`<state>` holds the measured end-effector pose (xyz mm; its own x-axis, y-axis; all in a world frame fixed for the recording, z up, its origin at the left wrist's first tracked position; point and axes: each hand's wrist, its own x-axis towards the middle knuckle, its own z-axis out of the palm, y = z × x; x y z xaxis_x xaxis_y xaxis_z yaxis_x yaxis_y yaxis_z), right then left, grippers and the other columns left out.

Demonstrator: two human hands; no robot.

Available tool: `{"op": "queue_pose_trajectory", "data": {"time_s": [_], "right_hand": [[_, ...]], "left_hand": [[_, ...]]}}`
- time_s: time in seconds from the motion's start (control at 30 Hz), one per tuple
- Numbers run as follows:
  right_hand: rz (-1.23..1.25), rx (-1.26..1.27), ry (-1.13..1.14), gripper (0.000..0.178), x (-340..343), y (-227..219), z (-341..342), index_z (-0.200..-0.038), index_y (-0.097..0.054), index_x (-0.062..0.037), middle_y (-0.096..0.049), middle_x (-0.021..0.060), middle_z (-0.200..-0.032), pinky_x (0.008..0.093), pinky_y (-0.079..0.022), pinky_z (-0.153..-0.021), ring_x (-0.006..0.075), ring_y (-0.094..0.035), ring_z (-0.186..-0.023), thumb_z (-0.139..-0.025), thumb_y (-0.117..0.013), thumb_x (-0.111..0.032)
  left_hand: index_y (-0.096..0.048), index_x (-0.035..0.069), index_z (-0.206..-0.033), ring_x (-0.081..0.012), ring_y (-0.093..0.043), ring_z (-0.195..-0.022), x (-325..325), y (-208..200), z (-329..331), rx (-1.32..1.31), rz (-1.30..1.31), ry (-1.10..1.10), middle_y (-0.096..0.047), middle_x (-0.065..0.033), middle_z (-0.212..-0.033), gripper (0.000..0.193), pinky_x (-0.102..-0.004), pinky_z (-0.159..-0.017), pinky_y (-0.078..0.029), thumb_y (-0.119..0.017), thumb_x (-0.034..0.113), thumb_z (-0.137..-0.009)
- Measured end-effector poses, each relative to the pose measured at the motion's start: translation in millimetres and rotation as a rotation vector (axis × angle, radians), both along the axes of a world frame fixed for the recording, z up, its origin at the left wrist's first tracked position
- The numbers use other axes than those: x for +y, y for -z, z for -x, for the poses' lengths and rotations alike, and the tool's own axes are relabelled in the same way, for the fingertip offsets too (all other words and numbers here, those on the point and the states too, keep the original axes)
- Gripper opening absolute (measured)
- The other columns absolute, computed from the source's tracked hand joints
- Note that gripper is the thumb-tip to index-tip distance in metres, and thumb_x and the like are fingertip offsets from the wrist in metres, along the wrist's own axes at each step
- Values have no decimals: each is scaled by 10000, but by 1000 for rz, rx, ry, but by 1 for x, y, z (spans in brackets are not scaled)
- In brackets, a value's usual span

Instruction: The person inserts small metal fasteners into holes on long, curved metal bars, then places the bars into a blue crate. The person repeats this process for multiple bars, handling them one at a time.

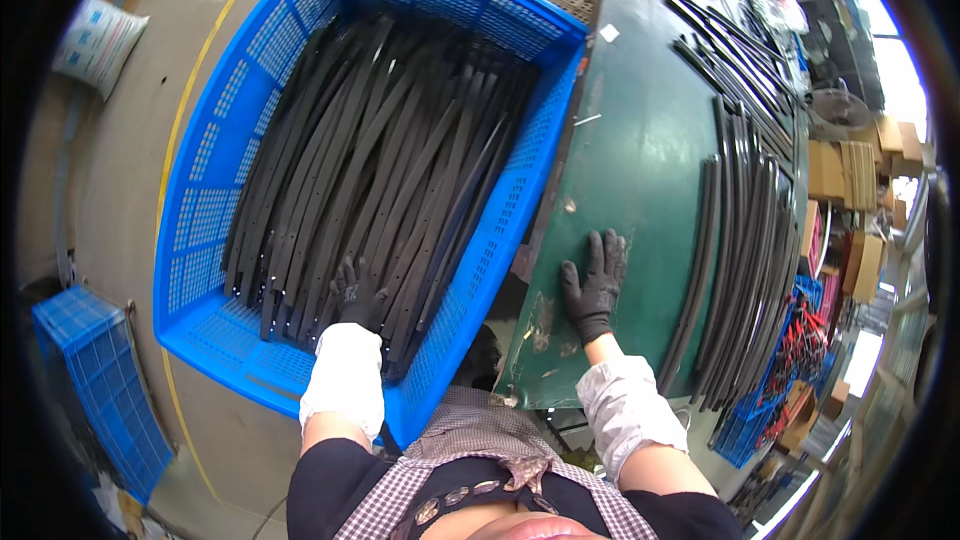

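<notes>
My left hand (357, 294), in a black glove with a white sleeve cover, reaches into a large blue plastic crate (215, 325). It rests on the near end of a heap of long black strips (370, 160), many with small holes along them. Its fingers look stretched out over the strips, though dark glove and dark strips blend together. My right hand (597, 290), also black-gloved, lies flat on the green tabletop (640, 180) with its fingers spread and nothing in it. Farther right on that table lies a row of black strips (735, 280).
More black strips (725, 50) lie at the table's far end. A blue crate (105, 380) stands on the floor at left, below a white sack (100, 45). Cardboard boxes (845, 175) and a blue basket of red-handled items (795, 340) are beyond the table's right side.
</notes>
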<state>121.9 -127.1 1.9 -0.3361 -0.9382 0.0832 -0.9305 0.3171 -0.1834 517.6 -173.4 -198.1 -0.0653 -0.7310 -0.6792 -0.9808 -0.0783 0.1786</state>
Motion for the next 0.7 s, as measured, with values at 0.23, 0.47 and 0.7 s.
{"op": "queue_pose_trajectory", "data": {"time_s": [0.23, 0.47, 0.7], "right_hand": [[-23, 18, -59, 700, 0, 0, 4, -1467, -403, -81, -330, 224, -1541, 547, -171, -1184, 445, -250, -1446, -864, -625, -359], [-42, -6, -8, 731, 3, 0, 0, -1453, -421, -94, -305, 223, -1554, 551, -153, -1178, 448, -230, -1453, -846, -629, -443], [-40, -9, 19, 721, -5, -16, -2, -1444, -437, -118, -331, 215, -1535, 547, -178, -1174, 431, -253, -1443, -845, -624, -474]], "left_hand": [[-161, 157, -1577, -391, -102, -1505, -59, 18, -36, -196, 174, 70, -99, -162, -1642, 1033, -611, -1173, -139, -726, 510, -787], [-61, 252, -1589, -429, -171, -1483, -63, 54, -56, 249, 110, -136, -123, -207, -1628, 1088, -488, -1204, -223, -796, 245, -787], [-230, 63, -1541, -380, -217, -1481, -35, -13, 17, 225, 141, -222, -183, -241, -1603, 742, -453, -1206, -238, -620, 195, -924]]}}
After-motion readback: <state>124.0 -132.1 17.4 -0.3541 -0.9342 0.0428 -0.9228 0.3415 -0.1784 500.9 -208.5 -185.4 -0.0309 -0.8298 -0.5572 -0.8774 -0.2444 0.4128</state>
